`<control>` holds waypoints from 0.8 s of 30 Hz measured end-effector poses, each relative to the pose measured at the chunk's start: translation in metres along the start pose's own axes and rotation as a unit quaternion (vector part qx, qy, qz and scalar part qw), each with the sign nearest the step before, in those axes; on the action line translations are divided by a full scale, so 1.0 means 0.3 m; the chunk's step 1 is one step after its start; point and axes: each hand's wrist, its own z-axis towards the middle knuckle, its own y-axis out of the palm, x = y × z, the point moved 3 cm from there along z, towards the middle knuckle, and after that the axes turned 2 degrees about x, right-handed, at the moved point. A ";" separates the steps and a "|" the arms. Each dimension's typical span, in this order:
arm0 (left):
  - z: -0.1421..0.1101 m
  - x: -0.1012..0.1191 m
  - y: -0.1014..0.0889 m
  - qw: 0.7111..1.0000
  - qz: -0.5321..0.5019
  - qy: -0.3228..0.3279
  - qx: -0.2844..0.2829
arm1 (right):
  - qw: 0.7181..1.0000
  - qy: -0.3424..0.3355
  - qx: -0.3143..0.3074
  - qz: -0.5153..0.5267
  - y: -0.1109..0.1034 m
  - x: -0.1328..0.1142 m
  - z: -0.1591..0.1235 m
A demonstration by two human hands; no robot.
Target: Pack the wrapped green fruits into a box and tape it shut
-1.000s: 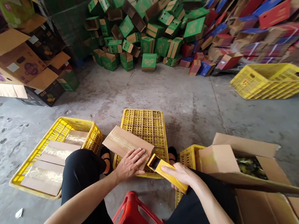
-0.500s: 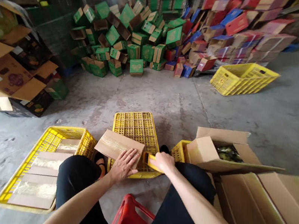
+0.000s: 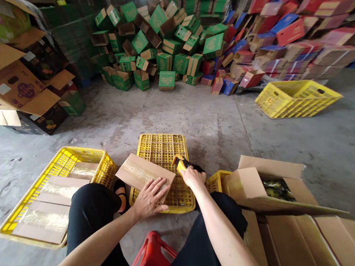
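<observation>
A taped brown cardboard box (image 3: 143, 174) lies aslant on an upturned yellow plastic crate (image 3: 162, 146). My left hand (image 3: 150, 199) rests on the box's near right part, fingers stretched out and slightly apart. Beyond the box's right end, my right hand (image 3: 194, 177) is closed round a yellow and black tape dispenser (image 3: 180, 164). The dispenser is over the crate's right edge, apart from the box. Its roll is hidden from me. Shiny clear tape runs along the box top.
To the left, a yellow crate (image 3: 91, 153) holds taped boxes (image 3: 43, 221). An open carton (image 3: 244, 183) with dark bagged contents stands at right, by closed cartons (image 3: 302, 239). A red stool (image 3: 152, 263) is beneath me. Green boxes (image 3: 167, 79) and another crate (image 3: 296, 98) lie ahead.
My right hand has moved the tape dispenser forward, from beside the box's near right corner to beyond its right end. My left hand stays on the box. The view has shifted slightly.
</observation>
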 end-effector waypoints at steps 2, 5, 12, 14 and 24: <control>0.001 -0.002 -0.002 1.000 -0.004 -0.002 -0.005 | 0.999 -0.016 0.041 0.007 -0.024 -0.039 0.029; 0.003 -0.006 -0.008 1.000 -0.010 -0.005 -0.007 | 0.995 -0.053 0.078 0.036 -0.040 -0.078 0.058; 0.002 -0.012 0.000 0.998 -0.055 -0.015 0.006 | 0.996 -0.071 0.033 0.038 0.030 -0.061 0.035; 0.001 -0.020 0.004 0.996 -0.075 -0.033 0.019 | 0.997 -0.065 0.034 0.031 0.038 -0.034 0.025; 0.077 -0.336 -0.204 0.944 -0.021 -0.326 0.049 | 0.994 -0.035 0.097 -0.024 -0.145 0.100 0.271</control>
